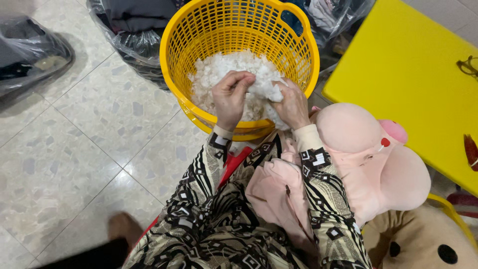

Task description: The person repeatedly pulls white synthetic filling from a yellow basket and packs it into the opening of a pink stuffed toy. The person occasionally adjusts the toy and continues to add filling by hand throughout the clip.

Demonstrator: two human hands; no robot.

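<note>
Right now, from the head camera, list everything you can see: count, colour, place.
basket: one, yellow, perforated plastic, on the floor ahead of the knees
stuffing: one heap, white, fluffy, inside the basket
plush toy: one, pink, partly filled, on the lap at right
second plush: one, tan with dark spots, lower right
table: one, yellow, at right
glasses: one pair, dark, at the table's edge
plastic bags: several, clear, holding dark cloth, at top and top left
floor: pale speckled tiles
left hand: closed on a tuft of stuffing over the basket
right hand: gripping the same tuft
sleeves: two, black and beige patterned
</note>
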